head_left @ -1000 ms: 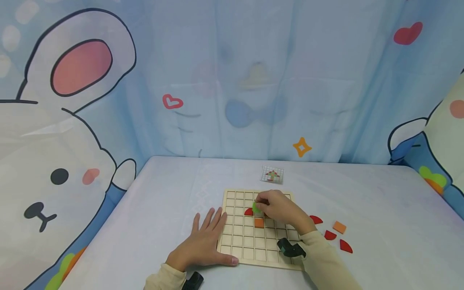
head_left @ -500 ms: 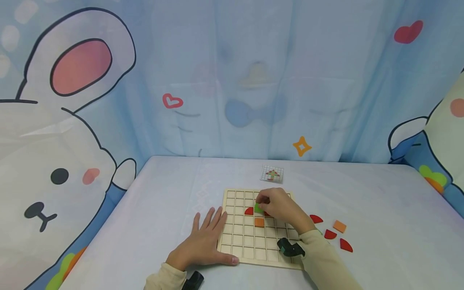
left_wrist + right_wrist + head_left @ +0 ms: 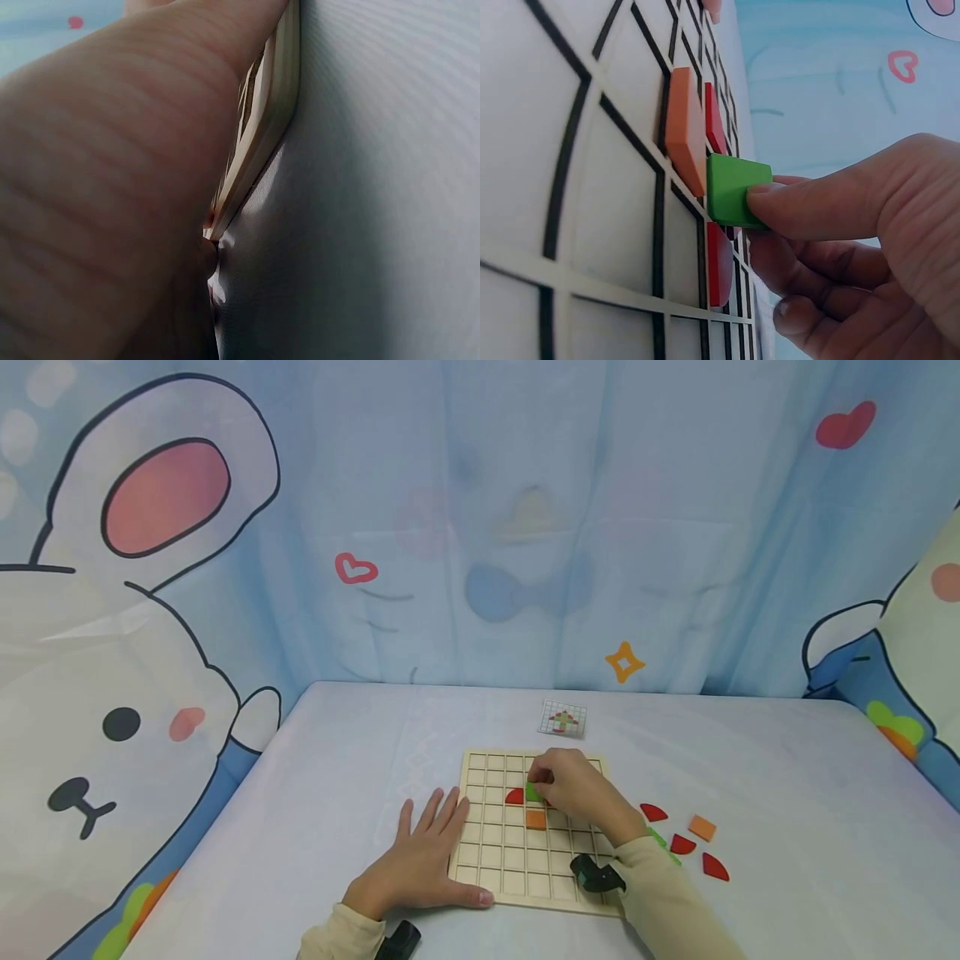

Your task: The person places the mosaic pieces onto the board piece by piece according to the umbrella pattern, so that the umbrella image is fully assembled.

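Observation:
My right hand (image 3: 577,789) pinches a green block (image 3: 735,191) between thumb and fingers. One edge of it is down at the grid of a pale wooden board (image 3: 515,862), and it looks tilted in the right wrist view. Red rounded pieces (image 3: 719,266) sit on both sides of it; in the head view the right one is mostly hidden by the hand. An orange square (image 3: 536,820) lies in a cell just nearer. My left hand (image 3: 420,864) rests flat with spread fingers along the board's left edge, its thumb (image 3: 474,897) at the near left corner.
Right of the board lie several red pieces (image 3: 716,867), another orange square (image 3: 702,827) and green pieces (image 3: 656,837) partly covered by the right sleeve. Behind the board is a small card (image 3: 563,719) with a coloured pattern on a grid. A printed curtain (image 3: 420,635) hangs beyond the table.
The green block shifts slightly toward me and stays at the cell between the red pieces. My right forearm moves a little left, uncovering green pieces. The left hand stays still.

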A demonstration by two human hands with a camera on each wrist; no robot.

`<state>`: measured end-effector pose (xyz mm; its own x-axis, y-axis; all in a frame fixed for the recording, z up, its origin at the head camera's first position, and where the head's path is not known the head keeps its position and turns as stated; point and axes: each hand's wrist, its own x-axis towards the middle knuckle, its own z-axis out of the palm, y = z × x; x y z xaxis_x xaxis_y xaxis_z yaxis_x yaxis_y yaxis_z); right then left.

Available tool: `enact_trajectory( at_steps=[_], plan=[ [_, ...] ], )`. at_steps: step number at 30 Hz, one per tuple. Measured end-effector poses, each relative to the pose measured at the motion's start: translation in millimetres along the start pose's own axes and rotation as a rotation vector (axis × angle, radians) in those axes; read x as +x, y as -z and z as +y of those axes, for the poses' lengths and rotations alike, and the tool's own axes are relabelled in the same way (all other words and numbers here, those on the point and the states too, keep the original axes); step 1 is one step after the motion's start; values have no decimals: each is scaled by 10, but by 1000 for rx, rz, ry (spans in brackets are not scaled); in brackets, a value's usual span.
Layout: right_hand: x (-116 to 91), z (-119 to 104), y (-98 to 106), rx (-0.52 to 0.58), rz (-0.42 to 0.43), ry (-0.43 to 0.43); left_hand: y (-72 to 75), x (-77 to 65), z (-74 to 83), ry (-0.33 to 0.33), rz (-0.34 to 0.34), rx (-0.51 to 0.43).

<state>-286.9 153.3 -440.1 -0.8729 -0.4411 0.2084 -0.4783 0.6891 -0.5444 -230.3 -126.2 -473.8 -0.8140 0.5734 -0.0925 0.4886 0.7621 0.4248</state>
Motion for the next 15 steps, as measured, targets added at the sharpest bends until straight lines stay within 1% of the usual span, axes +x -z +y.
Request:
enact_trajectory(
  at_steps=[9, 12, 15],
  plan=[
    [0, 30, -38, -51, -4, 10, -17, 5, -14, 7, -8, 0],
    [-1, 26, -39, -46, -11, 8, -14, 3, -12, 5, -7, -2],
    [-5, 27, -47, -45, -6, 24, -10, 2, -7, 3, -7, -4]
  ],
)
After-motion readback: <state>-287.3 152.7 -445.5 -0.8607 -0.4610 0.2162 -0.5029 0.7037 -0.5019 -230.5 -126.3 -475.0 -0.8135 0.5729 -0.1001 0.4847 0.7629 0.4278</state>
